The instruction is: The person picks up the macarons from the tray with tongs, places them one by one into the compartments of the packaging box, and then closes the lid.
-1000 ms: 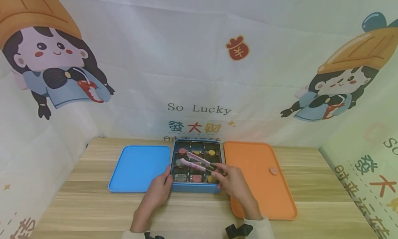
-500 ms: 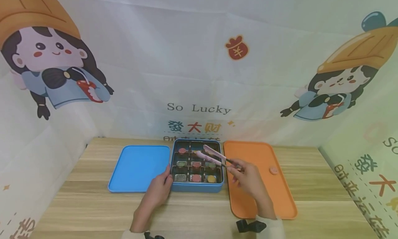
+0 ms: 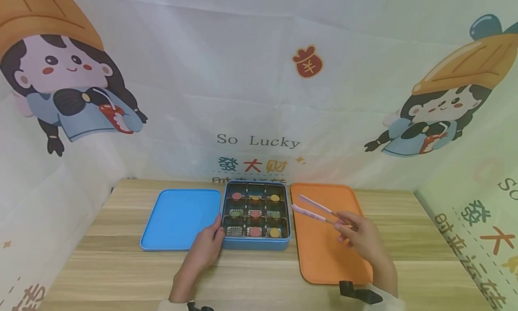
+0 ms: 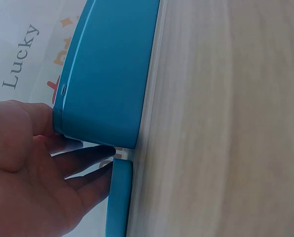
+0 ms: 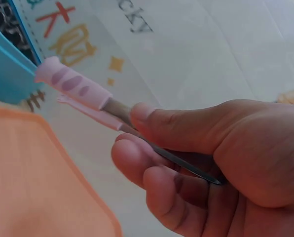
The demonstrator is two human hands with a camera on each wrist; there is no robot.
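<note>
My right hand (image 3: 362, 239) holds small tongs (image 3: 313, 207) with pink tips, above the orange tray (image 3: 319, 257). The tips stand apart with nothing between them, and the metal arms run back into my fingers. With thumb at its rim and fingers along its side wall, my left hand (image 3: 206, 246) grips the left corner of a blue box (image 3: 256, 244); the right wrist view shows only part of this box. Its divided insert bears several small round discs: red (image 3: 255, 231), yellow (image 3: 275, 232) and green (image 3: 235, 214). The front-left compartment shows no disc.
A blue lid (image 3: 182, 219) lies flat at the box's left, close to my left fingers. The orange tray is close by on the right. All stand on a wood-grain table (image 3: 251, 279), with a printed cloth (image 3: 259, 91) behind.
My right hand has moved the tongs from over the box rightward to above the tray, covering the disc seen there. A green disc shows where the tips were. My left hand stays put.
</note>
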